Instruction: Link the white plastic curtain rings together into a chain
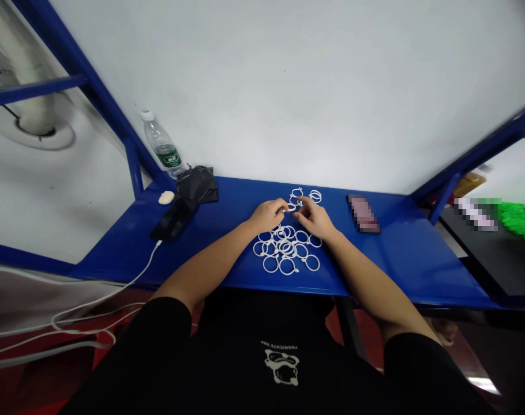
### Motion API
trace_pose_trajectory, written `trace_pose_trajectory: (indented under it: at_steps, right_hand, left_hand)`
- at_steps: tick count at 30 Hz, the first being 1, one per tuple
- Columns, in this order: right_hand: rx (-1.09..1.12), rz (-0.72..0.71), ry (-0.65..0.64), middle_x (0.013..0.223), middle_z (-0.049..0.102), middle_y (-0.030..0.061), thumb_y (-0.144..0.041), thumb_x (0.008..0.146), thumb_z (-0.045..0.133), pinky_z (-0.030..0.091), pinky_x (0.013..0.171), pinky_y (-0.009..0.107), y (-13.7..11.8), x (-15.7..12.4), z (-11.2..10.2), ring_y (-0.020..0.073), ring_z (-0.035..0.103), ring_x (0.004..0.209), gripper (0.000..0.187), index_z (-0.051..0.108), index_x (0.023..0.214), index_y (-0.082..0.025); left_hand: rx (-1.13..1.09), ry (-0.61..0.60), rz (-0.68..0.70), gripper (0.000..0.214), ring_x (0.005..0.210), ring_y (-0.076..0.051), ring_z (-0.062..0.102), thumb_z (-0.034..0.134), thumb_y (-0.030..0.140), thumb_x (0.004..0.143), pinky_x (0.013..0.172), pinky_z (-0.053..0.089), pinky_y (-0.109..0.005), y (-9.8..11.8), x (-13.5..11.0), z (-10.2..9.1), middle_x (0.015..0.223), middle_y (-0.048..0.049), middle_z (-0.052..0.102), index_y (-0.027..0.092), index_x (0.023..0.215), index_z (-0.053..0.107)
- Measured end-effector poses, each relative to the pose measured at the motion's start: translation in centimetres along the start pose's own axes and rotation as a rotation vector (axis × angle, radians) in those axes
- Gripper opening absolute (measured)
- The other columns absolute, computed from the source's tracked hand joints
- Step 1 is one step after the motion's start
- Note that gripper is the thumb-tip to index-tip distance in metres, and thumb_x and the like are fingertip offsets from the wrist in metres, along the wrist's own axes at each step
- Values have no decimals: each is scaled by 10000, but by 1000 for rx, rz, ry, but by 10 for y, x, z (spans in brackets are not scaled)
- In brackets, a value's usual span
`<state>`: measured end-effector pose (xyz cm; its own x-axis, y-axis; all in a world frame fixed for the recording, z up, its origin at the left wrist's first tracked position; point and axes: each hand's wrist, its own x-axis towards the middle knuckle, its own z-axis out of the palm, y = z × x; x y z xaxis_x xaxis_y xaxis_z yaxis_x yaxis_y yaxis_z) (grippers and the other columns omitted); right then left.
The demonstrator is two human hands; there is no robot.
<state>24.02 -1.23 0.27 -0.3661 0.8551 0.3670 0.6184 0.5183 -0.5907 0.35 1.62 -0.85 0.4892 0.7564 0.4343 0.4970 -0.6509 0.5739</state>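
Your left hand (pixel 268 217) is narrowed to a pinch at the white rings (pixel 285 247); a grip on one cannot be confirmed. Your right hand (pixel 317 219) holds thumb and forefinger apart. The rings lie on the tabletop (pixel 234 270).

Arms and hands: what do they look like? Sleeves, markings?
Left hand and right hand: ungloved, wrists bare. Forearms uncovered. Short black sleeves end near the elbows; black shirt has a white cartoon print.
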Motion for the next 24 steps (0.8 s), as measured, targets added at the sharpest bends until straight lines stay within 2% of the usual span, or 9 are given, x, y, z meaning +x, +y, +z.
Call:
trace_pose_trajectory:
  at_steps: [2, 5, 7, 10, 12, 15, 19, 21, 24]
  right_hand:
    - [0, -13, 0, 892, 766, 38, -364, 1009, 611, 496, 659, 309, 0, 0, -2, 189, 660, 669, 441, 595, 1424, -216]
    - [-27, -26, -34, 785, 734, 22, -348, 1026, 575, 474, 657, 302, -2, 1, -4, 182, 636, 640, 244, 711, 1183, -219]
    - [-49, -33, -31, 772, 731, 23, -341, 1028, 571, 463, 653, 298, -2, 1, -4, 179, 627, 635, 204, 724, 1082, -217]
    - [-95, -25, 27, 864, 772, 49, -349, 1028, 585, 473, 671, 301, 2, 2, -3, 188, 656, 680, 197, 729, 1048, -217]
    - [-118, 21, 108, 874, 782, 58, -361, 1027, 591, 488, 684, 308, 6, 2, -4, 203, 680, 703, 224, 732, 1124, -216]
    - [-103, 102, 208, 819, 768, 42, -371, 1010, 610, 503, 684, 316, 14, 4, -6, 211, 687, 689, 336, 688, 1293, -206]
    - [-49, 90, 174, 780, 745, 26, -376, 986, 624, 506, 676, 317, 20, 5, -6, 198, 666, 654, 310, 714, 1231, -209]
    - [-36, 54, 111, 777, 744, 24, -373, 984, 619, 508, 674, 318, 19, 5, -3, 191, 656, 639, 277, 737, 1179, -216]
    - [-23, 12, 38, 778, 746, 22, -364, 985, 609, 514, 681, 322, 14, 5, 1, 188, 652, 629, 266, 750, 1159, -219]
  left_hand:
    - [-17, -13, 54, 279, 1071, -180, 747, 523, 30, 954, 989, 574, -343, 0, 0, 2, 1130, -40, 796, 212, 1076, 696]
    - [-31, -22, 113, 321, 1141, -175, 738, 491, -22, 942, 1051, 569, -369, 1, -1, 6, 1159, -43, 794, 210, 1049, 686]
    - [-33, -3, 133, 304, 1168, -173, 728, 496, -9, 953, 1060, 571, -371, 3, -1, 6, 1229, -59, 776, 208, 1041, 689]
    - [-38, 79, 115, 228, 1075, -157, 737, 553, 90, 990, 997, 597, -345, 6, -1, 0, 1458, -110, 662, 197, 1128, 700]
    - [-22, 85, 74, 237, 957, -143, 734, 601, 160, 990, 944, 608, -343, 5, 0, -9, 1470, -120, 642, 198, 1202, 700]
    - [55, -117, 95, 192, 1154, -231, 699, 704, 235, 936, 1096, 542, -434, -4, 2, -28, 1251, -80, 746, 226, 1121, 754]
    - [102, -341, -26, 148, 1334, -302, 610, 766, 245, 858, 1200, 429, -530, -16, 2, -44, 1382, -55, 714, 274, 997, 805]
    - [128, -374, -66, 102, 1378, -332, 571, 802, 263, 827, 1215, 394, -559, -18, 1, -44, 1440, -46, 684, 279, 928, 810]
    - [154, -341, -59, 41, 1357, -327, 581, 776, 293, 870, 1192, 408, -540, -19, 0, -35, 1426, -51, 690, 256, 861, 791]
